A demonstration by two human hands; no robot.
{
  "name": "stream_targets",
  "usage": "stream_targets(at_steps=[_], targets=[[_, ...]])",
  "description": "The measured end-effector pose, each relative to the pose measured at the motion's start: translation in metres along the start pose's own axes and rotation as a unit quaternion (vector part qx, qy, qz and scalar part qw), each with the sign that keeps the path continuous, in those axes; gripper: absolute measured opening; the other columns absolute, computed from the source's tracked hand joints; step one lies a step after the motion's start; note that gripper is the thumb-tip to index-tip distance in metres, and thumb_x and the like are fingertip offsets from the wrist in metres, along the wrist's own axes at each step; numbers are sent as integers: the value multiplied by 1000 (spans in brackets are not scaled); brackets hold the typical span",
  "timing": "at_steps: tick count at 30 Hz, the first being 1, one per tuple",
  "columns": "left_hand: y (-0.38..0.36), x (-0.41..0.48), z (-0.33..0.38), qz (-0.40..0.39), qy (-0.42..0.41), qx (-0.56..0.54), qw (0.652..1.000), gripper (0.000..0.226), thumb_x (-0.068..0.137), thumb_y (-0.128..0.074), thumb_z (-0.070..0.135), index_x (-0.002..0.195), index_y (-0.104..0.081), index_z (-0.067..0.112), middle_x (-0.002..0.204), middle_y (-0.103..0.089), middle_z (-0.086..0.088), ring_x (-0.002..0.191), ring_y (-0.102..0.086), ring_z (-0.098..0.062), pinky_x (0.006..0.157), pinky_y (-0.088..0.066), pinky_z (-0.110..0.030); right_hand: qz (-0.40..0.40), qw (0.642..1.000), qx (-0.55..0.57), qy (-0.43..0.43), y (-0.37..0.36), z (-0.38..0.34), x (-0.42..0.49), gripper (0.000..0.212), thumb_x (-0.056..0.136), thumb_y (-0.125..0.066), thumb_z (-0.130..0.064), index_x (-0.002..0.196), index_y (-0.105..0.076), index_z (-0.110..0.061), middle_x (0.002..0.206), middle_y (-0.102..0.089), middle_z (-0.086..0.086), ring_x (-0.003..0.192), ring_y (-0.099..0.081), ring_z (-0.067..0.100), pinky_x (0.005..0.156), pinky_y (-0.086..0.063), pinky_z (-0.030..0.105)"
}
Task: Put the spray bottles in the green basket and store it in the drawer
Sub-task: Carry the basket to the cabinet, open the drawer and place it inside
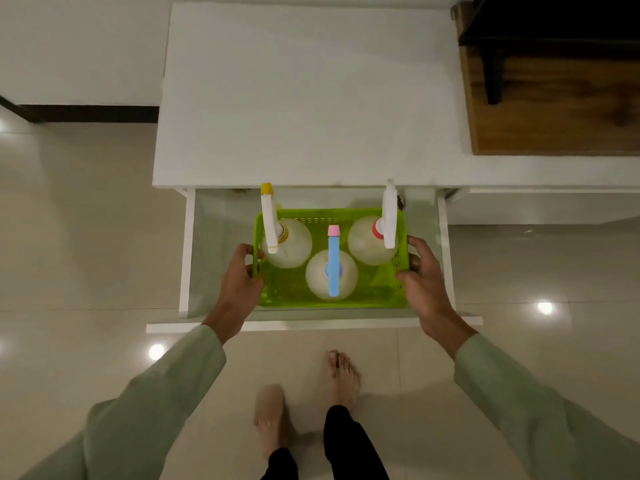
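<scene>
Between my two hands sits the green basket (332, 299) — three spray bottles (331, 275) upright inside, over the open drawer (188, 251). Left hand (239, 282) fingers pinch its left rim; right hand (424, 275) fingers pinch its right rim.

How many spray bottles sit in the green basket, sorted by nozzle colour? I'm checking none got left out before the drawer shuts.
Yellow-tipped white nozzle: 1
Blue nozzle with pink tip: 1
White nozzle with red collar: 1
Total: 3 spray bottles, all upright in the green basket.

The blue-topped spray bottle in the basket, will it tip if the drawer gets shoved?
Possibly: the blue-topped spray bottle stands upright and unwedged in the green basket, with a long trigger head on top. Its round base probably steadies it.
</scene>
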State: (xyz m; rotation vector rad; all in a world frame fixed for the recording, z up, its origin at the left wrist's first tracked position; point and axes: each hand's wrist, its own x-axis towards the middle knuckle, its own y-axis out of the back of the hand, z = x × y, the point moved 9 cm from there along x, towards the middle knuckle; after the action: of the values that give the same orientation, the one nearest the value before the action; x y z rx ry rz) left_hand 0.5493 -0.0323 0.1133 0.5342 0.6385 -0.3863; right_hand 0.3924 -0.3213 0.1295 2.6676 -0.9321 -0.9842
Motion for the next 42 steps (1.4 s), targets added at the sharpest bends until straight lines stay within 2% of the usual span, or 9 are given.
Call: stream_targets(at_steps=[6, 9, 13, 18, 28, 32, 35, 38, 42], targets=[[-21, 42, -25, -24, 46, 16, 999, 40, 86, -44, -15, 112, -47, 15, 87, -62, -7, 71, -56, -18, 54, -41, -25, -13, 997, -72, -6, -22, 31, 46, 61, 78, -44, 21, 126, -51, -15, 115, -64, 12, 102, -63, 29, 62, -48, 28], [-35, 63, -43, -39, 68, 29, 996, 30, 93, -46, -7, 111, -42, 16, 86, -58, -6, 64, -53, -14, 48, -39, -22, -1, 991, -130, 9, -31, 39, 62, 52, 80, -45, 19, 123, -51, -8, 104, -64, 11, 95, -64, 33, 66, -57, 39], [-48, 89, -72, -51, 90, 53, 993, 23, 96, -53, 5, 110, -39, 17, 93, -57, -13, 71, -55, -23, 56, -44, -30, -5, 981, -191, -20, -46, 64, 83, 39, 85, -47, 8, 119, -50, -11, 91, -61, 7, 88, -64, 38, 71, -56, 56], [-62, 104, -97, -68, 116, 67, 989, 21, 99, -50, 8, 112, -35, 13, 87, -50, -11, 66, -49, -20, 55, -42, -31, -10, 974, -219, -48, -58, 94, 96, 24, 91, -47, -1, 112, -46, -12, 93, -62, 9, 85, -64, 39, 71, -56, 53], [-70, 113, -120, -69, 168, 66, 981, 22, 102, -41, 10, 115, -24, 15, 89, -45, -11, 62, -45, -16, 48, -41, -26, -59, 974, -198, -88, -72, 120, 106, 24, 91, -54, -10, 110, -49, -22, 97, -62, 3, 85, -68, 36, 76, -59, 52], [-70, 111, -116, -67, 157, 79, 982, 44, 100, -42, 5, 137, -20, 12, 81, -46, -6, 61, -45, -16, 34, -39, -14, -79, 973, -194, -100, -73, 123, 108, 35, 91, -53, -8, 124, -51, -19, 111, -65, 10, 94, -67, 34, 82, -58, 50], [-65, 103, -113, -68, 163, 63, 982, 65, 97, -50, 6, 149, -13, 15, 98, -57, -8, 68, -52, -15, 47, -43, -23, -97, 970, -186, -122, -70, 123, 101, 55, 91, -52, -4, 143, -43, -19, 129, -61, 13, 103, -64, 32, 77, -57, 39], [-52, 88, -103, -37, 159, 12, 987, 66, 94, -51, 0, 150, -21, 17, 141, -46, -16, 100, -56, -24, 73, -44, -30, -65, 977, -154, -132, -58, 114, 88, 61, 91, -50, 2, 148, -38, -15, 138, -55, 14, 108, -59, 28, 72, -49, 29], [-23, 48, -72, 49, 85, -11, 995, 50, 91, -53, -3, 138, -46, 13, 141, -51, -14, 112, -53, -23, 82, -41, -30, 7, 992, -99, -83, -37, 78, 48, 53, 85, -49, 12, 134, -53, -7, 129, -60, 16, 114, -58, 28, 86, -46, 29]])
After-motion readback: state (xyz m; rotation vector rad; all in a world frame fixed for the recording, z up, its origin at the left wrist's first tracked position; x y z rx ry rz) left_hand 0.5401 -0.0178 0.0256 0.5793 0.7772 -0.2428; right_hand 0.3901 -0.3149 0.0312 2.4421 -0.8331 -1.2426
